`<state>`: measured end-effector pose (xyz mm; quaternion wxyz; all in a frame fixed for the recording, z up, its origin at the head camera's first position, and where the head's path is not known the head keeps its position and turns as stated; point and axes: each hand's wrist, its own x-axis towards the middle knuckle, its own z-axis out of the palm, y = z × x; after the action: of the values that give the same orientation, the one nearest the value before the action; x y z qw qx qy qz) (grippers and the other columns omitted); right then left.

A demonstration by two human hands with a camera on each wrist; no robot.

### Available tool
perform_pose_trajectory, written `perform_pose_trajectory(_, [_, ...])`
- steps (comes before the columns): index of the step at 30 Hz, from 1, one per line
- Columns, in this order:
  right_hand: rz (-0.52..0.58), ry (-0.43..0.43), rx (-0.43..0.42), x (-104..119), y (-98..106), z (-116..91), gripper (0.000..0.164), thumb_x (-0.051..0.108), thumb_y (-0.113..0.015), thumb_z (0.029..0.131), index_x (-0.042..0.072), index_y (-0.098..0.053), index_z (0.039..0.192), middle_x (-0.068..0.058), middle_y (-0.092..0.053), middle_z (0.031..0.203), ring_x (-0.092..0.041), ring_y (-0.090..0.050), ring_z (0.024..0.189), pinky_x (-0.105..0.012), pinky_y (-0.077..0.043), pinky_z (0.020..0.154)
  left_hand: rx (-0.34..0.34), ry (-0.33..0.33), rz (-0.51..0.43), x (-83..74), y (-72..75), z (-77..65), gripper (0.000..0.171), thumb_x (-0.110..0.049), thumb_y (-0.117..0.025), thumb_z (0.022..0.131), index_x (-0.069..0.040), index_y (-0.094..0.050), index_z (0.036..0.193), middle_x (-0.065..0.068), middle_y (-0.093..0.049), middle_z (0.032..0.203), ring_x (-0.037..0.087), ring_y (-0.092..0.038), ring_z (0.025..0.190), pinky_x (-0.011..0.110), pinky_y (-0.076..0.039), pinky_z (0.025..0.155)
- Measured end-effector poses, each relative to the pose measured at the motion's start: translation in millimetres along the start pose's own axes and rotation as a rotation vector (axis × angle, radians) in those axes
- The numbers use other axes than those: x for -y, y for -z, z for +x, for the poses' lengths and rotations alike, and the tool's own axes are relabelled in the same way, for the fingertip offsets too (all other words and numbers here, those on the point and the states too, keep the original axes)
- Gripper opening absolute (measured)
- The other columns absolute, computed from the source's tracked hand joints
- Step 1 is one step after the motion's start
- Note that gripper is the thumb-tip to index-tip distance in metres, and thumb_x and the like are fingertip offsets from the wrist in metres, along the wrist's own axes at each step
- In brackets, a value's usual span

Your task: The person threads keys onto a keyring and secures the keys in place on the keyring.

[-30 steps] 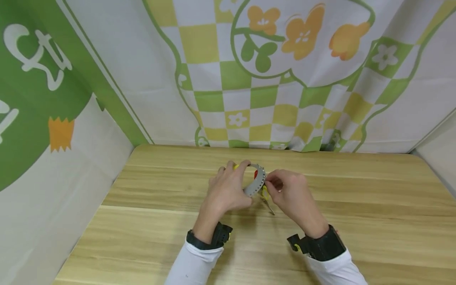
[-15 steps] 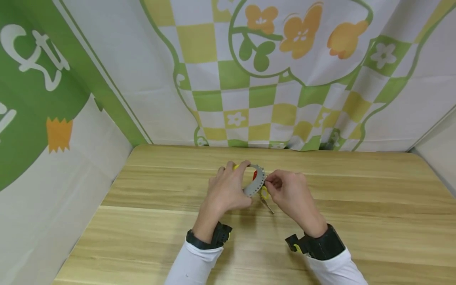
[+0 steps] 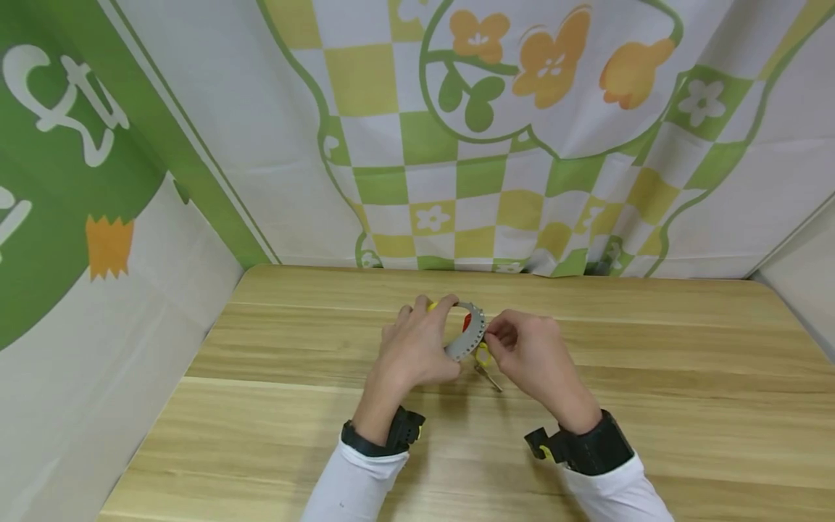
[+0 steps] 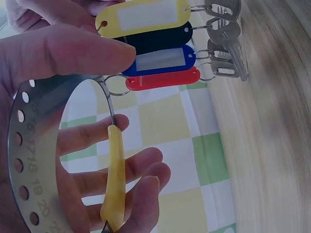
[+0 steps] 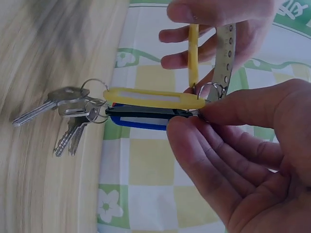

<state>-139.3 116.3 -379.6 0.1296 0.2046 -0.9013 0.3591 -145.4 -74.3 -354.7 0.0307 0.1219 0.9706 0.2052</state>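
My left hand [image 3: 417,344] grips a large metal key ring [image 3: 468,341], whose flat band [image 4: 39,160] has numbered holes along its edge. A yellow handle [image 4: 114,179] lies against several of its fingers. From the band hang key tags: a yellow tag [image 4: 146,18], a black tag [image 4: 160,40], a blue tag [image 4: 160,60] and a red tag [image 4: 163,79], with metal keys [image 4: 226,34] on small rings. Thumb and forefinger of my right hand [image 3: 531,348] pinch the end of the black tag at its small split ring, close beside the band's edge.
Below the hands spreads a wood-grain table [image 3: 274,435]. A curtain [image 3: 457,167] with green and yellow checks hangs behind its far edge. Black camera straps [image 3: 590,449] wrap both wrists over white sleeves.
Both hands stay nearly in place around the key ring. The hanging yellow tag and its key have swung slightly to the left below the band.
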Motion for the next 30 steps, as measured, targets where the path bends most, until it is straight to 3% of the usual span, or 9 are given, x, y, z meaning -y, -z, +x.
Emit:
perform_pose_trajectory(6, [0.023, -0.050, -0.005, 1.5, 0.2, 0.6, 0.006, -0.001, -0.074, 0.086, 0.005, -0.073, 0.086, -0.002, -0.070, 0.075, -0.009, -0.066, 0.066, -0.026, -0.055, 0.060, -0.002, 0.002, 0.005, 0.4, 0.0, 0.1, 0.093, -0.022, -0.081, 0.065, -0.021, -0.046, 0.151, 0.018, -0.053, 0.136, 0.033, -0.056, 0.102, 0.048, -0.046, 0.072])
perform_pose_trajectory(13, [0.000, -0.019, -0.010, 1.3, 0.0, -0.1, 0.004, 0.001, -0.072, 0.088, 0.004, -0.075, 0.087, -0.003, -0.071, 0.076, -0.009, -0.065, 0.065, -0.027, -0.054, 0.060, -0.002, 0.003, 0.003, 0.4, 0.1, 0.3, 0.093, -0.022, -0.082, 0.065, -0.022, -0.046, 0.151, 0.018, -0.053, 0.137, 0.034, -0.056, 0.102, 0.048, -0.046, 0.072])
perform_pose_trajectory(25, [-0.138, 0.249, -0.088, -1.3, -2.2, -0.4, 0.007, -0.005, -0.071, 0.084, 0.000, -0.073, 0.088, -0.006, -0.069, 0.079, -0.010, -0.061, 0.065, -0.027, -0.051, 0.056, -0.018, -0.016, 0.010, 1.6, -1.0, 0.5, 0.093, -0.022, -0.082, 0.065, -0.020, -0.047, 0.151, 0.019, -0.054, 0.134, 0.034, -0.056, 0.099, 0.045, -0.045, 0.067])
perform_pose_trajectory(30, [-0.056, 0.157, -0.051, -1.6, -2.1, 0.4, 0.006, -0.004, -0.073, 0.086, 0.001, -0.073, 0.090, -0.006, -0.071, 0.080, -0.010, -0.066, 0.067, -0.025, -0.054, 0.059, -0.018, -0.011, 0.009, 1.7, -0.2, 0.7, 0.093, -0.023, -0.083, 0.064, -0.020, -0.047, 0.150, 0.018, -0.054, 0.133, 0.033, -0.056, 0.098, 0.045, -0.045, 0.067])
